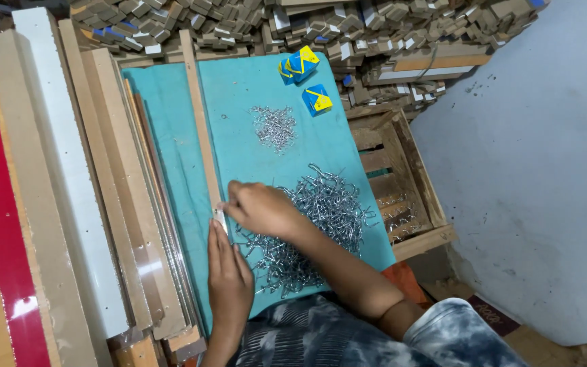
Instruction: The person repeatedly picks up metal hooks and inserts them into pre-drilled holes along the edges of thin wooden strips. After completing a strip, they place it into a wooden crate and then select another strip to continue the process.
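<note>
While the right hand (261, 207) pinches a small pale metal piece (220, 217) against the thin wooden strip (200, 126), the left hand (229, 272) lies flat just below it, fingers (217, 239) pressed together and pointing up along the strip. The piece sits at the strip's near part, toward the left edge of the teal board (253, 143) that serves as the counter. The right fingers close on the piece between thumb and fingertips; how tightly, I cannot tell.

To do this step well, the left hand should likely keep the strip steady so that it does not slide sideways on the board, while the right sets the piece square to the strip's edge. Going slowly seems wise, as the piece is small and partly hidden by the fingers.

A large heap of wire hooks (321, 217) lies just right of the hands, touching the right wrist, so a careless sweep could scatter them. A smaller heap of hooks (274, 128) sits toward the far edge, with blue and yellow boxes (307, 78) beyond.
</note>
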